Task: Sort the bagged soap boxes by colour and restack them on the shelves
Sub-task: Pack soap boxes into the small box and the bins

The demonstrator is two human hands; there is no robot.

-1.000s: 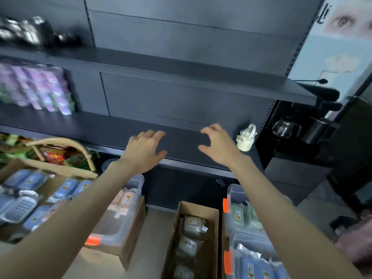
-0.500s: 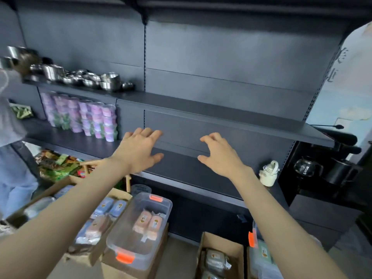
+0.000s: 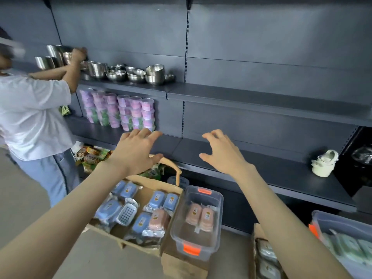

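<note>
Hands still empty: left hand [image 3: 133,152] & right hand [image 3: 223,153] spread loose over dark grey metal shelf [image 3: 281,170]; view swung left, blue bagged soap boxes [image 3: 157,199] now reachable imo.

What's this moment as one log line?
left hand: open, empty | right hand: open, empty | pink soap boxes: in clear bin | blue soap boxes: in cardboard box

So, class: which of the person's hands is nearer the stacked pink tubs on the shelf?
Left. The left hand hovers just below the pink tubs in view; the right hand is further off to their right.
</note>
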